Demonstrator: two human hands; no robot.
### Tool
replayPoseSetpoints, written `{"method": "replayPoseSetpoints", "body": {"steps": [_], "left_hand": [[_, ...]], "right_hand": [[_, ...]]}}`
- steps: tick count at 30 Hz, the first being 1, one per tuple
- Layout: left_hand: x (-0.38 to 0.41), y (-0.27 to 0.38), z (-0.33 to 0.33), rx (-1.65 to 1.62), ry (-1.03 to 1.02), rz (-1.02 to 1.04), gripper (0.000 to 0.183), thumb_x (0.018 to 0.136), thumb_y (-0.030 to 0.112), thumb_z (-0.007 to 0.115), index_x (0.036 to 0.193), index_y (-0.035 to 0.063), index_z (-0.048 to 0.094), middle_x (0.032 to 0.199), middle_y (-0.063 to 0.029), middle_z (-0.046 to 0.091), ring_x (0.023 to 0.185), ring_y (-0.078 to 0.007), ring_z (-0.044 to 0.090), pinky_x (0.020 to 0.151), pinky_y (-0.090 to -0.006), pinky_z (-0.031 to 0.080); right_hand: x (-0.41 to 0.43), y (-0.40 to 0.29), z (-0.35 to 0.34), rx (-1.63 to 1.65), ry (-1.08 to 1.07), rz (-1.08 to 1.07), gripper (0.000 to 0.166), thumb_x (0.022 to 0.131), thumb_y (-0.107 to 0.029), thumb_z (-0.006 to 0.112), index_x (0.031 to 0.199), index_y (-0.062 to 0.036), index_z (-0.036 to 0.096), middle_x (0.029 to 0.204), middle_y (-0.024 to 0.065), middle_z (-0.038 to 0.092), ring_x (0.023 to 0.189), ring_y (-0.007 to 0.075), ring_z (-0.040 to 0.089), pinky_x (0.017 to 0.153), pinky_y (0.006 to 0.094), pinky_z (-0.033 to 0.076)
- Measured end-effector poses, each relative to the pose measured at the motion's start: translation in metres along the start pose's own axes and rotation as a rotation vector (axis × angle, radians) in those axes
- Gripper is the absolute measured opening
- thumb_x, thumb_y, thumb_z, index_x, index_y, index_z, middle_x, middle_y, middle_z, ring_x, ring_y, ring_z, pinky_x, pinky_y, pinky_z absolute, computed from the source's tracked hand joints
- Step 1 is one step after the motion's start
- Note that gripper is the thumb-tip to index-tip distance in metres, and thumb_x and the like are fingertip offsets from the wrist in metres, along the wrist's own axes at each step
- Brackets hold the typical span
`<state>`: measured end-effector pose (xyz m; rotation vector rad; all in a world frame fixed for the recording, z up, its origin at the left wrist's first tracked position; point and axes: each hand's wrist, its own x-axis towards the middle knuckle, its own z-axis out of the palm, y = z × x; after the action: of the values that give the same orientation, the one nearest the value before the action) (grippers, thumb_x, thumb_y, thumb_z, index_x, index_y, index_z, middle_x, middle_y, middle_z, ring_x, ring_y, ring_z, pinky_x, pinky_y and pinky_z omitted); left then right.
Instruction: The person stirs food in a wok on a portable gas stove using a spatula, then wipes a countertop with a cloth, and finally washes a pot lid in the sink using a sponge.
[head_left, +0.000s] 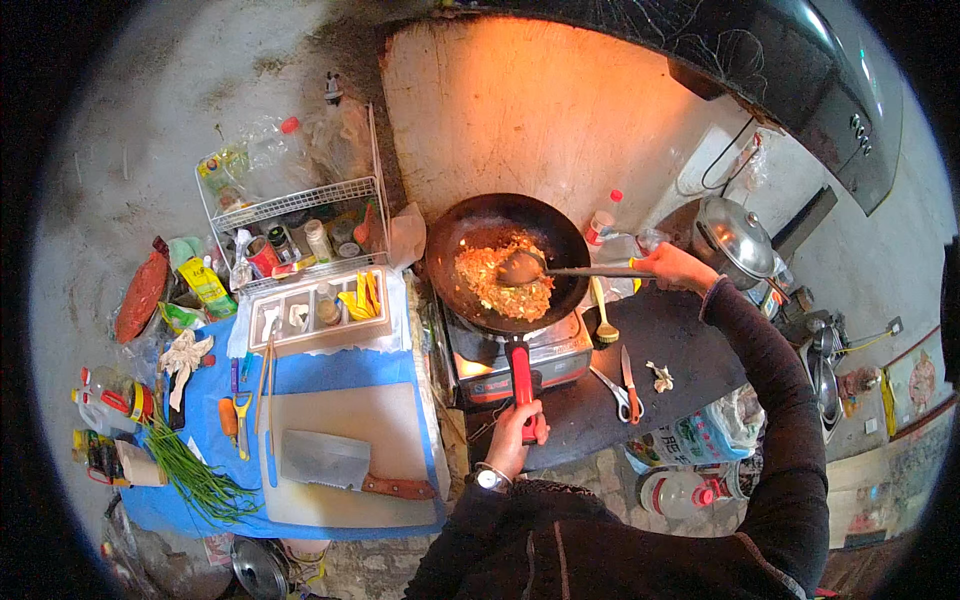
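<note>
My left hand (513, 439) is closed around the red handle (520, 375) of a dark wok (559, 225) on a portable gas stove (525, 361). Reddish-orange fried food, perhaps rice with egg bits (487, 281), lies in the wok. My right hand (675, 268) grips the long shaft of a ladle (600, 271). The ladle's rounded head rests in the food, near the wok's middle. A brush with a pale handle (602, 307) lies right of the stove. Scissors (621, 396) and a knife with an orange handle (630, 386) lie below it on the dark surface.
To the left, a cleaver (326, 457) lies on a cutting board (345, 412), beside green stalks (191, 465) and a peeler (242, 420). A seasoning box (330, 304) stands before a wire rack (292, 202). A lidded metal pot (735, 240) stands at the right, near a red-capped bottle (600, 225).
</note>
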<state>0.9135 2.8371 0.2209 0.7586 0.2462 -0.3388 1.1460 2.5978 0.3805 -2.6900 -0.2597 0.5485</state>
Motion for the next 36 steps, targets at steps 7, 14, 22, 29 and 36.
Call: {"method": "replayPoseSetpoints", "body": {"steps": [7,14,22,29,36], "left_hand": [[0.000,0.001,-0.001,-0.007,-0.011,-0.001,0.020,0.083,0.023,0.047,0.072,0.0059,0.047,0.052,-0.0029,0.045,0.047,-0.0145,0.045,0.067,-0.0310,0.040],[-0.006,0.005,-0.003,-0.005,-0.003,0.004,0.021,0.082,0.023,0.048,0.070,0.0062,0.047,0.052,-0.0034,0.046,0.048,-0.0145,0.045,0.066,-0.0304,0.040],[-0.001,0.002,-0.002,-0.027,-0.017,0.003,0.021,0.082,0.024,0.049,0.072,0.0052,0.046,0.051,-0.0043,0.046,0.046,-0.0144,0.045,0.057,-0.0266,0.039],[0.002,0.001,0.002,-0.050,-0.028,-0.011,0.021,0.082,0.023,0.049,0.071,0.0057,0.046,0.051,-0.0040,0.046,0.046,-0.0146,0.045,0.059,-0.0277,0.039],[-0.001,0.002,-0.002,-0.034,-0.021,-0.004,0.022,0.083,0.024,0.048,0.069,0.0068,0.047,0.051,-0.0033,0.045,0.047,-0.0147,0.045,0.065,-0.0295,0.040]], "right_hand": [[-0.006,0.011,0.000,-0.095,0.072,0.004,0.041,0.078,-0.034,0.055,0.066,0.0047,0.058,0.054,0.0150,0.055,0.048,0.0200,0.052,0.048,0.0350,0.042],[-0.022,-0.023,-0.018,-0.099,0.058,0.013,0.041,0.079,-0.036,0.053,0.065,0.0018,0.061,0.054,0.0099,0.058,0.049,0.0170,0.055,0.047,0.0337,0.043],[0.004,-0.022,0.051,-0.146,-0.056,-0.129,0.041,0.084,-0.036,0.045,0.070,-0.0006,0.061,0.055,0.0101,0.055,0.051,0.0206,0.054,0.049,0.0316,0.042],[0.033,0.015,0.089,-0.114,0.059,-0.151,0.043,0.082,-0.036,0.046,0.071,0.0024,0.062,0.068,0.0209,0.060,0.063,0.0313,0.060,0.059,0.0371,0.047],[0.026,-0.028,0.065,-0.013,-0.013,0.015,0.033,0.083,-0.030,0.044,0.071,-0.0014,0.056,0.058,0.0157,0.056,0.057,0.0278,0.057,0.053,0.0370,0.045]]}}
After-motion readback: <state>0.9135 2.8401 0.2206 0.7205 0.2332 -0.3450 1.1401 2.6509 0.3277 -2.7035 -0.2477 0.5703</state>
